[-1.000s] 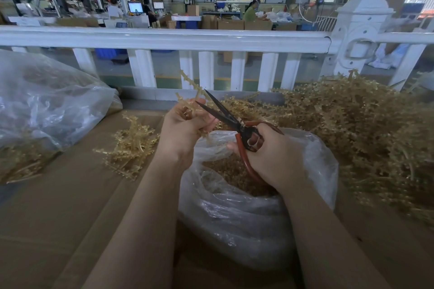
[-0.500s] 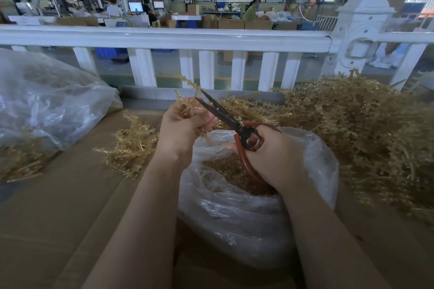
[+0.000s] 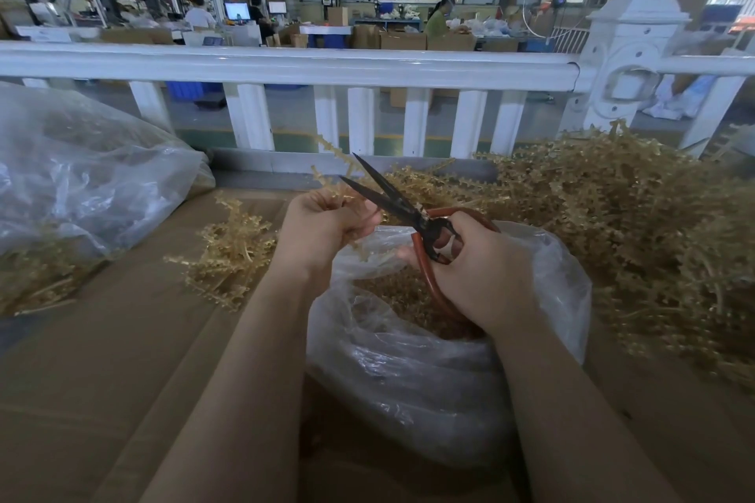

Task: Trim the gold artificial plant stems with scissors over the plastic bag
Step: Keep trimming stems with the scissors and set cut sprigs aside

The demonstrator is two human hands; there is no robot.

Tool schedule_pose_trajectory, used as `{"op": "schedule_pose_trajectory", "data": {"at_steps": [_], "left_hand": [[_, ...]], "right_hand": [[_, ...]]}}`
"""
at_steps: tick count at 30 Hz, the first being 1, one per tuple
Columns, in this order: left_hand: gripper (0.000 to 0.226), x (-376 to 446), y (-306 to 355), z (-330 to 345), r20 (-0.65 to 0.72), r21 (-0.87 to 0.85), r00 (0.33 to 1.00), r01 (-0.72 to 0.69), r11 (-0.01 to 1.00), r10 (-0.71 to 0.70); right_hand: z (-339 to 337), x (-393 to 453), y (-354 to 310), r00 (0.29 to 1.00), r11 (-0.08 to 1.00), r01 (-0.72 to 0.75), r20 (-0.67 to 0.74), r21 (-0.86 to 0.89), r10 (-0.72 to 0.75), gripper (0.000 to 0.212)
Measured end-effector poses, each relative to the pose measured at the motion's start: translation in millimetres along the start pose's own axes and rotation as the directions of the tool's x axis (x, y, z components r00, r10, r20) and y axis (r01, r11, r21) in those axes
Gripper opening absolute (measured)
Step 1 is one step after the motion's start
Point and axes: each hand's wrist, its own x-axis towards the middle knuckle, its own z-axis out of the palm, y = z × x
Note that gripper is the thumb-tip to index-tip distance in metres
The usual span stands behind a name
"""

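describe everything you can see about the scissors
The scissors have two long, dark, pointed blades that look like metal, and large reddish-brown loop handles. The blades stand open in a narrow V, tips pointing up and away toward the white railing. The right hand grips the handles, fingers through the loops. The blades reach to the gold stem held by the left hand. All of this sits above the open clear plastic bag.

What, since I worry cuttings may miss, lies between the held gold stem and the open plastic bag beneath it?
Nothing visible. The left hand holds the gold stem just above the plastic bag, whose mouth gapes open; the scissors in the right hand stand beside.
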Motion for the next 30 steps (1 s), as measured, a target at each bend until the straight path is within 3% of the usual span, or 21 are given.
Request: {"op": "schedule_pose_trajectory", "data": {"at_steps": [11,18,27,30], "left_hand": [[0.016,-6,5,1,0.109,0.097,0.992,-0.069,0.993,0.058],[0.016,-6,7,-1,0.104,0.097,0.994,-0.056,0.994,0.045],[0.011,-6,10,-1,0.114,0.068,0.993,-0.041,0.997,0.033],[0.021,-6,12,-2,0.136,0.038,0.991,-0.019,0.999,0.013]], "right_hand": [[0,2,5,0.996,1.000,-0.016,0.084,-0.003,0.016,0.052],[1,3,7,0.995,0.999,-0.037,0.093,-0.013,0.038,0.057],[5,4,9,0.992,0.996,-0.074,0.103,0.043,0.070,0.039],[6,2,9,0.996,0.994,-0.060,0.071,0.090,0.053,0.033]]}}
